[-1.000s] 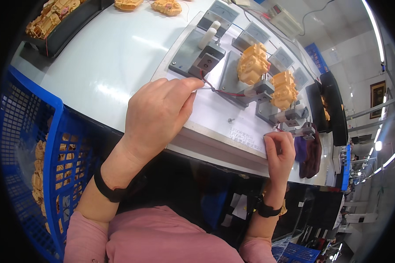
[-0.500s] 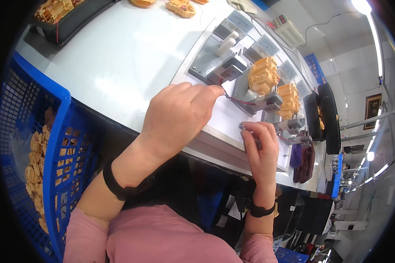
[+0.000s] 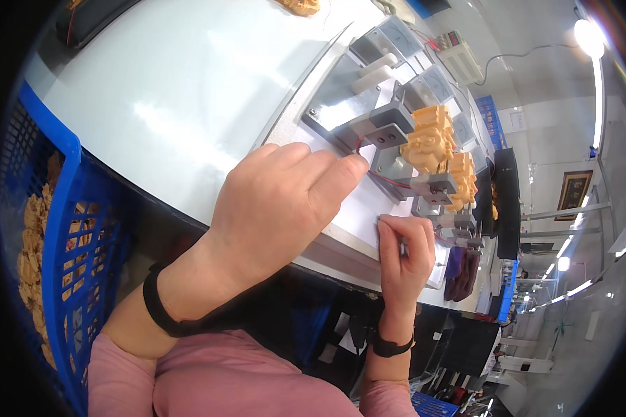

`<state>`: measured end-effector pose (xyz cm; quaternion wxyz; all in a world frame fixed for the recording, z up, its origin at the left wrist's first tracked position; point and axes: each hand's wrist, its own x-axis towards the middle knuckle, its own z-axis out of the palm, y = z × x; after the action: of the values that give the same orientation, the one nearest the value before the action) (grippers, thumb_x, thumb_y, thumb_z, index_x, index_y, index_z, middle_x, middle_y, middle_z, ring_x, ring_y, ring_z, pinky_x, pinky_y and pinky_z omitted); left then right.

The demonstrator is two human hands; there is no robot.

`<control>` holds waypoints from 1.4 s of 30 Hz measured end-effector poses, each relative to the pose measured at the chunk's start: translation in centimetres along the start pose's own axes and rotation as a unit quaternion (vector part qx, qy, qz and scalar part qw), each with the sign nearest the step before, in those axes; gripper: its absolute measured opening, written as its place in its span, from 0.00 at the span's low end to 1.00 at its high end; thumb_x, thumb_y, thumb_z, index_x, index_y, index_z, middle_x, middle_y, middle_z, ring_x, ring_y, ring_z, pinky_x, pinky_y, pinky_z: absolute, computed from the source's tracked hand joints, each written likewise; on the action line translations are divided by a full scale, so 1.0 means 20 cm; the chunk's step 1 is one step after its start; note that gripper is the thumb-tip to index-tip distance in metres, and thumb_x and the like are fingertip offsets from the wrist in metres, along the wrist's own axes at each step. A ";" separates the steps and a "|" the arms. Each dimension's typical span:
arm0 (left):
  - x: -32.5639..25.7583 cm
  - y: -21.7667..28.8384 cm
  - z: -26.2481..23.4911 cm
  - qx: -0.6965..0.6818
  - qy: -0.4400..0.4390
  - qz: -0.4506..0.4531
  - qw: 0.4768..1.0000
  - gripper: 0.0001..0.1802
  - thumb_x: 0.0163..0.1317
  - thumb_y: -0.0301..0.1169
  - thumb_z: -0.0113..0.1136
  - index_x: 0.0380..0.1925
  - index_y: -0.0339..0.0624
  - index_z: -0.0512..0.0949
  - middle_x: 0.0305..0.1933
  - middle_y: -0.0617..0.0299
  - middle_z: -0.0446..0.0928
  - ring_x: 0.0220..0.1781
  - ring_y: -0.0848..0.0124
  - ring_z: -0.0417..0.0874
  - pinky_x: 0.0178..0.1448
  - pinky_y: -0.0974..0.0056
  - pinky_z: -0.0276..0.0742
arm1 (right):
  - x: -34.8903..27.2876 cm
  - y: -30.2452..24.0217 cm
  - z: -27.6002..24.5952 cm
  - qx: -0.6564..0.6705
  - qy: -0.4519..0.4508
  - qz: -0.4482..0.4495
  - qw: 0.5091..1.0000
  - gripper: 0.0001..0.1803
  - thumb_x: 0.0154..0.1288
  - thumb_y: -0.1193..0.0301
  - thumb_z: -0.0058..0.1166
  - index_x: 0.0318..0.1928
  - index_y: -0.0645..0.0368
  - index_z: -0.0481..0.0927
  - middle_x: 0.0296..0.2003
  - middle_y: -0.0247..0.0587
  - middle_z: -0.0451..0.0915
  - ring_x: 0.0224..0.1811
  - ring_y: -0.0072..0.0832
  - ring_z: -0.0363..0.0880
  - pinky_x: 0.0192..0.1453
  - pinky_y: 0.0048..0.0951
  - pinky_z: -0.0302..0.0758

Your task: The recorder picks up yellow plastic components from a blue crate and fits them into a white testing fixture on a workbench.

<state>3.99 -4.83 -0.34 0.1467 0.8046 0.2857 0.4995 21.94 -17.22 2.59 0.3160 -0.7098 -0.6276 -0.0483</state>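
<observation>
Your left hand [image 3: 278, 201] lay on white table [image 3: 188, 90], fingertips pinched at red wire [image 3: 389, 179] beside grey clamp [image 3: 386, 128]. Your right hand [image 3: 403, 254] was fisted around thin rod, near tan parts [image 3: 431, 139]; blue crate [image 3: 83, 229] at left

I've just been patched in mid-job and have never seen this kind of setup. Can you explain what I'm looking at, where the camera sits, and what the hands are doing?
There is no machine here: a person works with two bare hands, filmed by a fisheye camera on their head looking down, so straight edges curve. The left hand reaches to a grey metal fixture on the white table, fingertips by a thin red wire. The right hand is curled at the table's near edge; what it pinches is too small to tell. Tan plastic parts sit clamped on the fixtures. A blue crate of similar tan pieces stands at the person's left.
</observation>
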 end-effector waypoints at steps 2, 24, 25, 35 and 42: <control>0.00 0.00 0.00 -0.001 0.012 0.008 1.000 0.18 0.53 0.22 0.67 0.45 0.50 0.83 0.26 0.67 0.76 0.27 0.64 0.76 0.32 0.59 0.73 | 0.00 0.00 0.01 -0.005 0.008 -0.002 1.000 0.09 0.58 0.83 0.68 0.38 0.61 0.85 0.33 0.39 0.78 0.36 0.33 0.75 0.40 0.29 0.73; 0.00 -0.02 0.01 -0.010 0.023 0.022 0.999 0.20 0.51 0.21 0.65 0.46 0.48 0.82 0.25 0.68 0.71 0.26 0.67 0.73 0.31 0.61 0.70 | 0.01 -0.03 -0.01 0.007 -0.011 0.037 0.999 0.07 0.60 0.81 0.66 0.39 0.62 0.83 0.35 0.39 0.77 0.37 0.30 0.76 0.41 0.26 0.74; 0.00 -0.02 0.01 -0.010 0.023 0.022 0.999 0.20 0.51 0.21 0.65 0.46 0.48 0.82 0.25 0.68 0.71 0.26 0.67 0.73 0.31 0.61 0.70 | 0.01 -0.03 -0.01 0.016 -0.018 0.052 0.998 0.06 0.61 0.82 0.65 0.39 0.63 0.83 0.35 0.40 0.77 0.37 0.30 0.76 0.41 0.27 0.74; 0.00 -0.01 0.00 0.002 0.011 0.016 1.000 0.19 0.52 0.21 0.66 0.46 0.49 0.83 0.26 0.68 0.73 0.28 0.66 0.74 0.33 0.60 0.71 | 0.02 -0.04 -0.02 0.045 -0.029 0.104 0.993 0.03 0.65 0.81 0.61 0.38 0.64 0.81 0.34 0.39 0.77 0.36 0.30 0.76 0.42 0.26 0.73; 0.00 0.00 -0.01 0.005 0.002 0.011 1.000 0.19 0.53 0.21 0.66 0.46 0.49 0.82 0.26 0.68 0.74 0.28 0.65 0.75 0.33 0.60 0.72 | 0.02 -0.03 -0.01 0.068 -0.034 0.116 0.990 0.03 0.68 0.78 0.61 0.39 0.64 0.81 0.34 0.38 0.77 0.36 0.28 0.75 0.42 0.26 0.72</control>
<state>3.84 -4.79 -0.32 0.1365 0.8071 0.2801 0.5015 21.58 -17.02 3.17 0.3452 -0.7558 -0.5536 0.0554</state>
